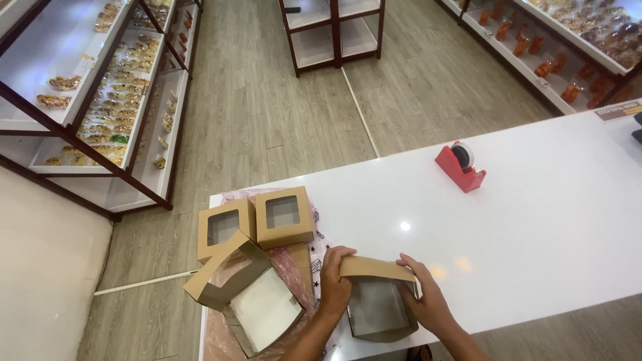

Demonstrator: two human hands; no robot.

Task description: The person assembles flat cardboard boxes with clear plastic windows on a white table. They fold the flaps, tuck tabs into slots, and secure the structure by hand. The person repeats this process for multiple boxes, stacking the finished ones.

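Cardboard box point(378, 301), brown with a clear window, at lower centre of the frame on the white counter point(535, 227), its flap raised. Left hand point(333, 284) clenched on the flap's left end, right hand point(428, 301) grasping the right end and side. Left of these, three more windowed boxes: two shut point(284, 217) point(224, 227), one open point(244, 294), on pink wrapping point(294, 267). Red tape dispenser point(460, 167) well apart, right of centre. Display shelves point(100, 100) at upper left
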